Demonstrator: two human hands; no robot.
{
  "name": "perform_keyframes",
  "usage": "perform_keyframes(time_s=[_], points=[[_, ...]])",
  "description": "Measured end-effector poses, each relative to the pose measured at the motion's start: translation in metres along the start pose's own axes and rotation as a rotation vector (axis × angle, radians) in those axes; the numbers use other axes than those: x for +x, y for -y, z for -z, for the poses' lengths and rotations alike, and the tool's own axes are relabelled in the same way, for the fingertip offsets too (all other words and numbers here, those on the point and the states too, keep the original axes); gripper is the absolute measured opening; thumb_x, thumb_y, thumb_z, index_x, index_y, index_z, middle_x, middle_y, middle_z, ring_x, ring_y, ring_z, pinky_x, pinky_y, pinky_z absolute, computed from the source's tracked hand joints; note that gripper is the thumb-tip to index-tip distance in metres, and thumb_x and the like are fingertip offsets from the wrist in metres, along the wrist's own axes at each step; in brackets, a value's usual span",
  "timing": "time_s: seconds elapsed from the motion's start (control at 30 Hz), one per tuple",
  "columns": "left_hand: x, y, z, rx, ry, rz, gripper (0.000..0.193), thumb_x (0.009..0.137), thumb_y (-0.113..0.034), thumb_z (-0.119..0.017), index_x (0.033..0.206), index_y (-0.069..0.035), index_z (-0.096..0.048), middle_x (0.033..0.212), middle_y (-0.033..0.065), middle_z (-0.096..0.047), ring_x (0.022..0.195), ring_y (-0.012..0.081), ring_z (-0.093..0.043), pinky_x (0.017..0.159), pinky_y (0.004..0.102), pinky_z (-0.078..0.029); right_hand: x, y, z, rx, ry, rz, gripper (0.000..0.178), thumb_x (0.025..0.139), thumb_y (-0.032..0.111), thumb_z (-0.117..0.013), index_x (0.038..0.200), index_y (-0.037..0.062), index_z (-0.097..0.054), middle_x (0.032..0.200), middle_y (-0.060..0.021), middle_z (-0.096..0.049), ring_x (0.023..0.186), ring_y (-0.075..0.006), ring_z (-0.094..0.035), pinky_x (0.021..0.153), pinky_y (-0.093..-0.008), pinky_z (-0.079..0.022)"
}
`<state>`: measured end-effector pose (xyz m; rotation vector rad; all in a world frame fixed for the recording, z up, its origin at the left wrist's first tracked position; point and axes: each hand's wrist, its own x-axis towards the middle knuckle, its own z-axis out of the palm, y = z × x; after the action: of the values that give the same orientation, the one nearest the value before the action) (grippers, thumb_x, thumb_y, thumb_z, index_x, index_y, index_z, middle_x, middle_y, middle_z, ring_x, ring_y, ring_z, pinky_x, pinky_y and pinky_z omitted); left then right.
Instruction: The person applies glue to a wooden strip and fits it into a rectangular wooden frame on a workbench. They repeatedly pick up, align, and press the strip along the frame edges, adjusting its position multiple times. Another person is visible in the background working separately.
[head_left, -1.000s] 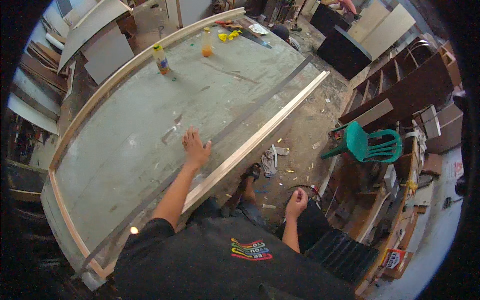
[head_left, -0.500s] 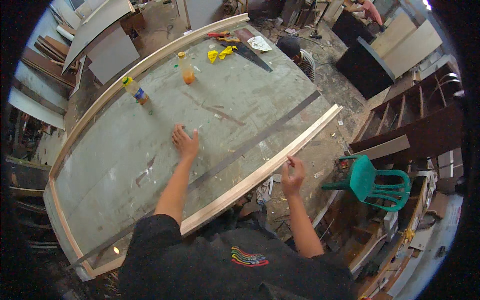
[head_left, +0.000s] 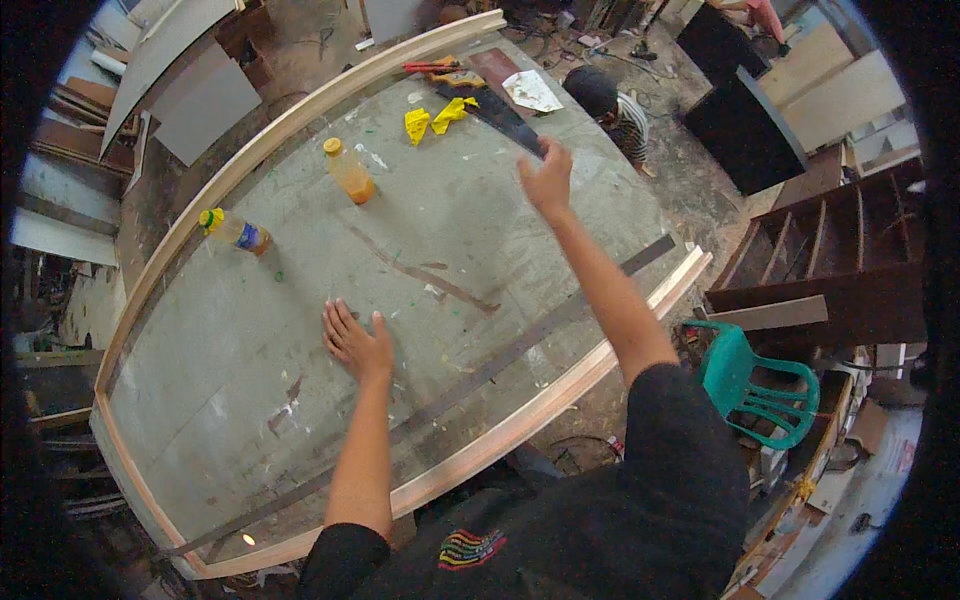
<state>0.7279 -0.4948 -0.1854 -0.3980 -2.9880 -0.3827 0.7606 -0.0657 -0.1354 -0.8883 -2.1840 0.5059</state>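
A large grey-green tabletop lies before me, with wooden strips along its edges. My left hand rests palm down on it, fingers spread and holding nothing. Stretched toward the far right, my right hand is at the tip of a hand saw. Its thumb and fingers are apart around the blade tip; whether they touch it I cannot tell. The saw's yellowish handle points away from me, beside a red-handled tool. Crumpled yellow pieces lie left of the blade, and a white paper lies to its right.
Two bottles, one with orange liquid and one with a blue label, stand on the left half. A pale wooden strip runs along the near edge. Another person crouches beyond the far right corner. A green chair stands right.
My right hand has moved from beside the near wooden strip forward across the tabletop to the saw's tip. The left hand stays over the table, now flat. The view has shifted.
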Motion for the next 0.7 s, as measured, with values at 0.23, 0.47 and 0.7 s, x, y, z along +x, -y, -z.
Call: perform_keyframes(time_s=[0.23,0.47,0.7], points=[[0.004,-0.002,0.003,0.040,0.069,-0.013,0.077,0.096,-0.043,-0.060,0.156,-0.001,-0.036,0.164,0.0190,-0.031,0.154,0.0372,-0.025,0.124,0.0559,-0.017,0.156,-0.105,-0.110,-0.224,0.260,-0.133,0.109,0.076,0.072,-0.072,0.151,-0.0006,-0.041,0.151,-0.0266,-0.048,0.139,-0.0400,-0.049,0.114,-0.0464,-0.042],[0.009,0.005,-0.002,-0.040,0.016,-0.121,0.107,0.080,-0.069,-0.068,0.158,-0.004,-0.032,0.166,0.0186,-0.026,0.156,0.0368,-0.018,0.123,0.0610,-0.013,0.199,-0.133,-0.128,-0.671,0.467,0.307,0.042,0.099,0.026,-0.047,0.133,0.0090,-0.064,0.112,-0.0208,-0.073,0.101,-0.0369,-0.069,0.088,-0.0482,-0.053],[0.011,0.007,-0.002,-0.065,0.034,-0.146,0.114,0.078,-0.076,-0.066,0.160,-0.007,-0.029,0.167,0.0178,-0.024,0.156,0.0374,-0.015,0.123,0.0620,-0.007,0.235,-0.110,-0.097,-0.810,0.728,0.433,0.077,0.095,0.067,-0.052,0.136,0.0034,-0.064,0.139,-0.0189,-0.062,0.132,-0.0346,-0.056,0.108,-0.0521,-0.045]])
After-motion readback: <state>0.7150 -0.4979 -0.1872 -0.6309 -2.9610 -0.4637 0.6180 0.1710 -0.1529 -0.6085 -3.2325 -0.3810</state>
